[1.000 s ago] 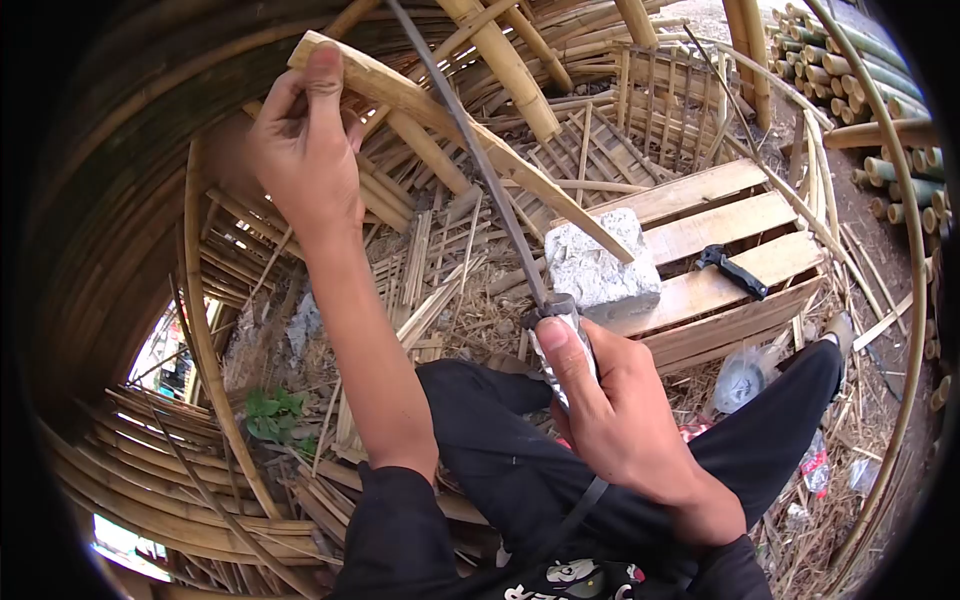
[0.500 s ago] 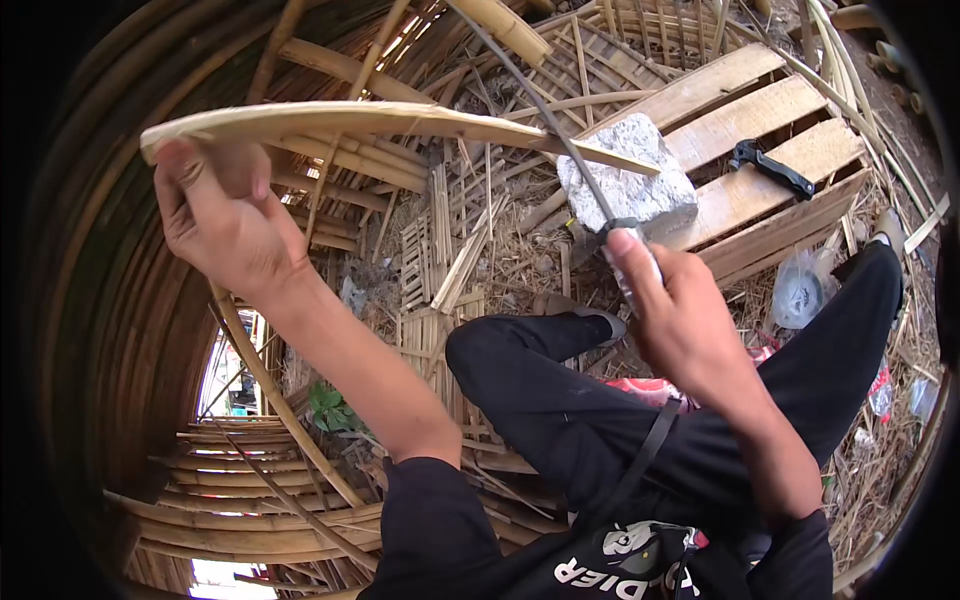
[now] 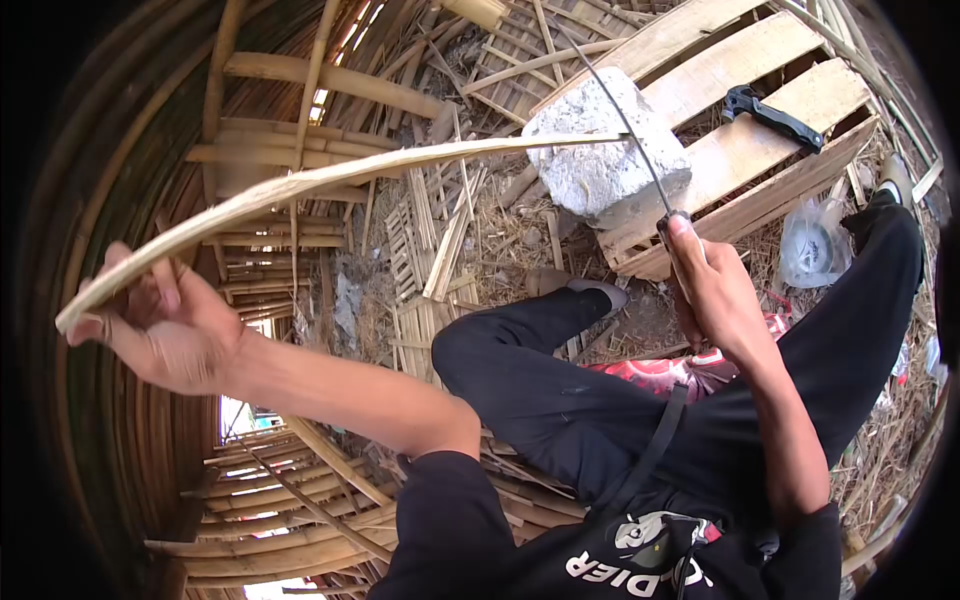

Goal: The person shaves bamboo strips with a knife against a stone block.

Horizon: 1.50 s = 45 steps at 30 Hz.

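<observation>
Wears a black shirt (image 3: 480,545) printed across the chest with white letters, readable only as "DIER", next to a cartoon-like figure in white and green. Sits in black trousers (image 3: 560,400), with a black strap (image 3: 660,430) lying across the lap. Grips the near end of a long, pale wooden strip (image 3: 300,184) in the left hand (image 3: 175,335), raised off to the left with the fingers bent around the wood. Closes the right hand (image 3: 718,295) firmly around the handle of a long, thin-bladed knife (image 3: 650,172), thumb pressed near the base of the blade. Below that hand, shows a red and white printed wrapper (image 3: 660,375), too crumpled to read. Farther out, crosses the dark blade with the strip's narrow far tip, above a rough whitish block (image 3: 600,150); cannot tell from this angle about contact with the block. Rests the block on the end of a slatted wooden crate (image 3: 745,140), with a black tool (image 3: 775,118) lying on the slats to its right, bearing no readable mark. Beside the crate, shows a clear plastic bag (image 3: 812,245) on scattered straw. Beyond, shows woven bamboo panels (image 3: 520,55).
</observation>
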### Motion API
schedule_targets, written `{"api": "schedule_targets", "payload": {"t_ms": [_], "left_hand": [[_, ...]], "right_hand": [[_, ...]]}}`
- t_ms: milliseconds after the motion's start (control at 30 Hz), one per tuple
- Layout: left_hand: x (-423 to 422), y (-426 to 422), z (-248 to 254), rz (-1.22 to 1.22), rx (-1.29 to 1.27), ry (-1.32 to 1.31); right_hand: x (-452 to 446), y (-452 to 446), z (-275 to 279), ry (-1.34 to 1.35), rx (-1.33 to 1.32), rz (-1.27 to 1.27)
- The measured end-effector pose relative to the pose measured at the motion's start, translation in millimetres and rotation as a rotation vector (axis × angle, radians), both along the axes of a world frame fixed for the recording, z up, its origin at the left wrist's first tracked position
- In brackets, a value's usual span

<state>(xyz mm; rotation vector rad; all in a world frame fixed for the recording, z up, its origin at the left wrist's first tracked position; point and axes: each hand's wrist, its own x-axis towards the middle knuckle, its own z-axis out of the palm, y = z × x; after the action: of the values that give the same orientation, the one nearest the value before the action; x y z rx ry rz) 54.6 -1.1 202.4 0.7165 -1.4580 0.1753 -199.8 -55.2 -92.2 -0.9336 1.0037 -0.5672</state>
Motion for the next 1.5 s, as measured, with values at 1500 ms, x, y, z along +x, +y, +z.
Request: {"api": "schedule_targets", "payload": {"t_ms": [1500], "left_hand": [[67, 48, -105, -0.835, -0.107, 0.436]], "right_hand": [[70, 70, -14, -0.006, -0.364, 0.008]]}}
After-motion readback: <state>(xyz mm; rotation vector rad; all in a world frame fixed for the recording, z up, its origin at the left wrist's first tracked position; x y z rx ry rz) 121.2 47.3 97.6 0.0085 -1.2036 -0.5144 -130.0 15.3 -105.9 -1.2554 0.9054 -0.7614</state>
